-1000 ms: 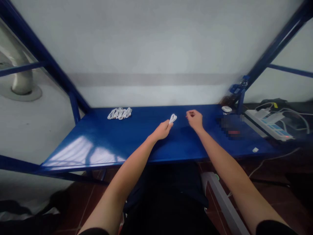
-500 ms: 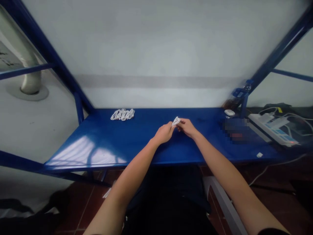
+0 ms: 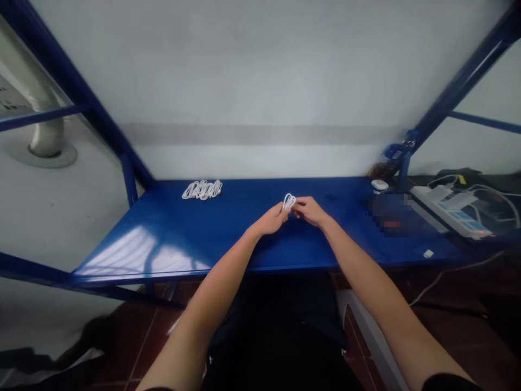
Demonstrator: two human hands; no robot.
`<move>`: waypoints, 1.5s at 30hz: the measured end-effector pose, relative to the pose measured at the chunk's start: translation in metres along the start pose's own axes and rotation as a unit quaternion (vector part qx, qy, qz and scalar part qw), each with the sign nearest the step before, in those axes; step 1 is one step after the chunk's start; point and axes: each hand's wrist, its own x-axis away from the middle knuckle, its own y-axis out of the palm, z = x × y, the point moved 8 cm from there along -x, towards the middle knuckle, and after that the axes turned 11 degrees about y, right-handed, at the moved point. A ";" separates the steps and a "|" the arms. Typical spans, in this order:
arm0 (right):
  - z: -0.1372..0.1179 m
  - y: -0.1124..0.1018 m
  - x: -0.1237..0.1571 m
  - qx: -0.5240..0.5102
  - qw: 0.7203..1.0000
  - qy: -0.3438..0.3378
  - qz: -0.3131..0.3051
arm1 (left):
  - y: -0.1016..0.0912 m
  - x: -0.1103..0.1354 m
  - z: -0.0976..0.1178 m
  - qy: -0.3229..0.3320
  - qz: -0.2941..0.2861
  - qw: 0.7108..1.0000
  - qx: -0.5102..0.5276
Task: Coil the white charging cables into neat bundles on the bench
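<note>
A small looped bundle of white cable (image 3: 288, 201) is held just above the blue table (image 3: 244, 250). My left hand (image 3: 274, 218) is closed around its lower end, with the loops sticking up past the fingers. Close against the bundle's right side, my right hand (image 3: 309, 210) has its fingers pinched together at the cable; what exactly lies between its fingertips is too small to see. Several more coiled white cables (image 3: 202, 189) lie in a row at the back left of the table.
To the right stand a bottle (image 3: 407, 142) and a small white round item (image 3: 380, 185). Farther right lies a white power strip (image 3: 456, 213) with plugs and cords. A small white piece (image 3: 429, 253) rests near the front right edge. Blue frame posts (image 3: 402, 174) rise at both sides.
The white cable bundle in my left hand has turned more upright, its loops showing more openly. My right hand stays beside it, and the view has shifted slightly.
</note>
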 end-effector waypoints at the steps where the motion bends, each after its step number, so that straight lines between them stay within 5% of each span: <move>1: 0.001 0.001 -0.001 -0.002 1.000 0.003 0.003 | -0.003 0.000 0.000 -0.002 0.005 0.999 -0.045; 7: 0.007 0.014 -0.001 -0.031 0.998 0.048 0.032 | -0.012 0.007 -0.006 -0.087 -0.021 0.943 -0.320; 11: 0.005 0.028 0.003 -0.033 0.998 0.045 0.019 | -0.012 0.008 -0.005 -0.107 -0.031 0.914 -0.389; 22: 0.004 0.036 0.005 0.042 0.998 0.050 -0.005 | -0.009 0.008 -0.004 -0.120 -0.050 0.902 -0.412; 31: -0.001 0.030 0.016 0.174 0.978 -0.001 0.115 | -0.006 0.008 -0.007 -0.133 -0.038 0.888 -0.439; 45: 0.010 0.017 0.012 0.061 0.991 0.019 0.120 | -0.008 0.010 -0.003 -0.142 -0.015 0.918 -0.369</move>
